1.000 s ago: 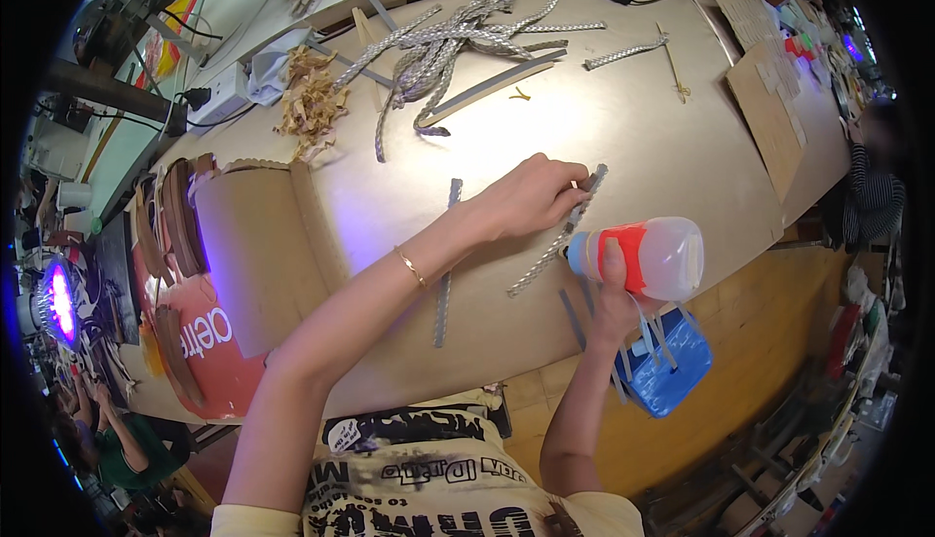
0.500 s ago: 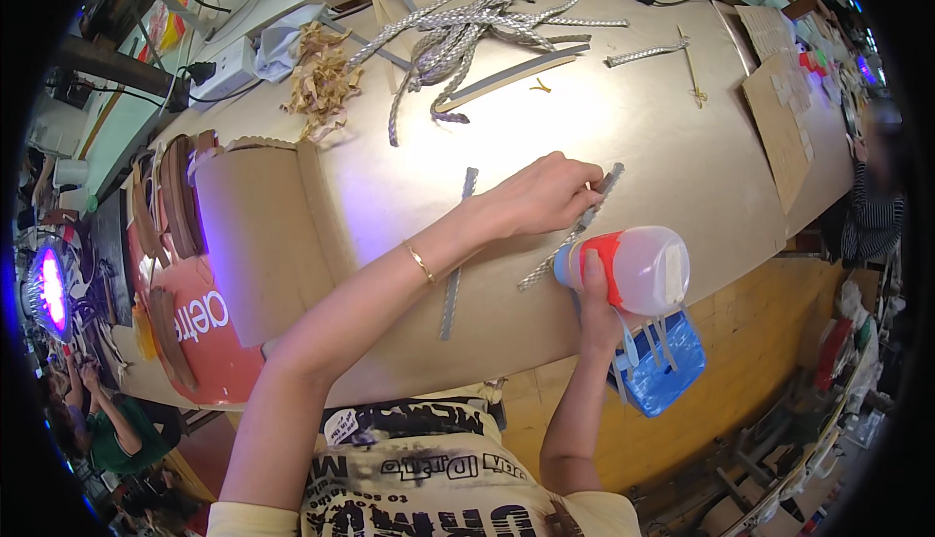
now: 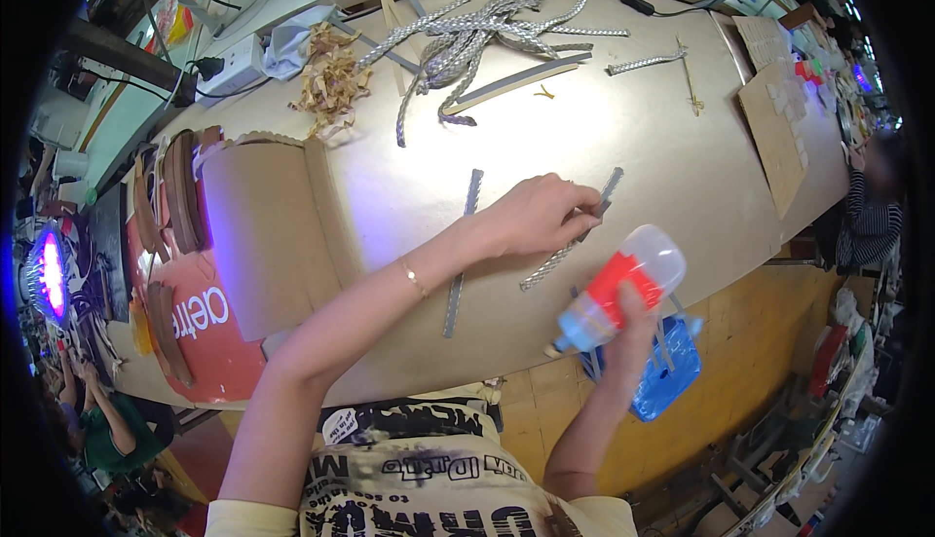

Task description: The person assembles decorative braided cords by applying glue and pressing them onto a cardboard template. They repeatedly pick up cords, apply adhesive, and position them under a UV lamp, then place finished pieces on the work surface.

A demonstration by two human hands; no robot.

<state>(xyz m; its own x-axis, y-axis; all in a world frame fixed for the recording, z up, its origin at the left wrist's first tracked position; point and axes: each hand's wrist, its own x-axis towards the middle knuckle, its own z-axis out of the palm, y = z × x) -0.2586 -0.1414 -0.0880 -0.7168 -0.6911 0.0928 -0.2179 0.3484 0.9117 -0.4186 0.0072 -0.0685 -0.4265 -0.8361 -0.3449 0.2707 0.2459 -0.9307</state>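
Your clear plastic bottle with red band and blue top [image 3: 610, 290] is swinging nozzle-down, away from your left grip, your right hand [image 3: 631, 328] wrapping its middle! Your left hand [image 3: 545, 214] is pinching a thin grey braided strip [image 3: 553, 266], ends jutting out either side. Another flat grey strip [image 3: 453, 305] is lying left of that grip; silver braided cords [image 3: 458, 48] are heaping beyond.

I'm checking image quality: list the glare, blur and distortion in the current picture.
Head view: glare whitens the table beyond the left hand; same head view: the bottle and right hand look smeared, likely by motion; head view again: the table's edges bow.
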